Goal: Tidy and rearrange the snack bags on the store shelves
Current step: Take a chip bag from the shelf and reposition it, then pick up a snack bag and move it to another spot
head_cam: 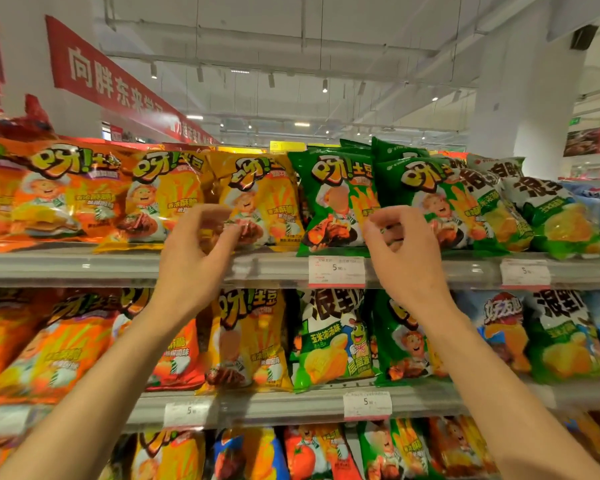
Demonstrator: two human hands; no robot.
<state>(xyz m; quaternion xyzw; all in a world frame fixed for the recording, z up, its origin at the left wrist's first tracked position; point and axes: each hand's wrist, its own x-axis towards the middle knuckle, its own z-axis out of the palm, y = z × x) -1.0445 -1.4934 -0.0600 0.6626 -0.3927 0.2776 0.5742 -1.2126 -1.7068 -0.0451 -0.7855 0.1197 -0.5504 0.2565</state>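
On the top shelf (278, 268), a yellow snack bag (260, 199) stands slightly tilted between orange-yellow bags (160, 202) and green bags. My left hand (194, 251) is raised to its lower left corner, and thumb and curled fingers close around that corner. My right hand (404, 251) hovers with loosely curled fingers in front of the gap between the two front green bags (336, 199) (440, 202). Nothing is visibly held in it. The right green bag overlaps the white-green bags (492, 206) beside it.
A second shelf (291, 400) below holds orange, yellow, green and blue bags (499, 327), with another row under it. Price tags (336, 270) sit on the shelf rails. A red banner (111, 81) hangs overhead at left, and a white pillar (541, 98) stands at right.
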